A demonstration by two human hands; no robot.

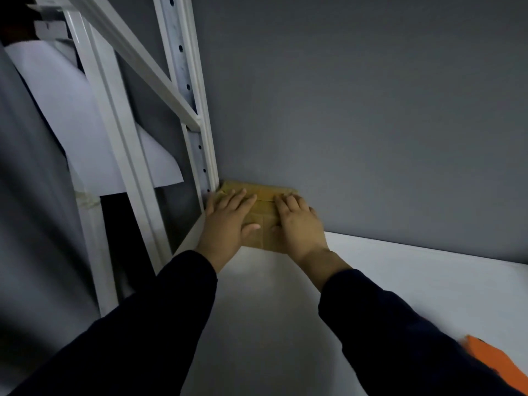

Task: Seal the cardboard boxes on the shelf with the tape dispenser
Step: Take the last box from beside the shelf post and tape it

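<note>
At the far left, beyond the rack, one white sheet [94, 115] hangs against the grey. Next comes a white slotted post [197, 110], braced by a slanting bar, which stands at the back left corner of the shelf [271, 310].

In that corner, close against the post and the wall [371, 110], sits one box [263, 207]. The left hand [228, 218] lies flat on the left part of its top, fingers straight and spread, thumb pointing toward the middle. It presses rather than grips. The right hand [297, 224] rests on the right part of the top, fingers laid forward across the flaps and somewhat bent. It is not wrapped round anything either. The two hands are a little apart, with a strip of cardboard showing between them.

At the lower right edge, well apart from the box, lies one orange thing [491, 358]. It is cut off by the frame, and I take it for the dispenser but cannot be sure.

By my reading the flaps are being held shut, so the taping of this box has probably not begun. Neither hand holds the tool. The faint lines on the top may be tape or only flap edges, since the blur hides which. The task speaks of several boxes, and the rest are out of view.

Count: two hands, one box, one orange tool, one post with its bar, one sheet.
</note>
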